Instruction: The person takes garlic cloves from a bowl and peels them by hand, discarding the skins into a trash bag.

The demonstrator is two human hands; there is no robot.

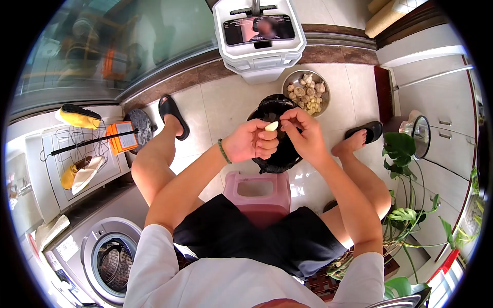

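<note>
A pale, peeled-looking garlic clove (271,126) is pinched between the thumb and forefinger of my left hand (252,140), which has a green beaded bracelet at the wrist. Close beside it on the right, my right hand (303,132) has its thumb and fingertips pressed together; whatever is between them is too small to tell. Both hands are over a bin lined with a black bag (277,163). Just behind the bin, a metal bowl (327,105) holds several garlic bulbs (299,91) and loose cloves (312,106).
A pink stool (232,187) stands between my legs, near the bin. Behind is a white and grey box-like stand (262,64) bearing a phone (259,30). A washing machine (110,256) is at left, with a wire rack above it; a leafy plant (403,149) is at right.
</note>
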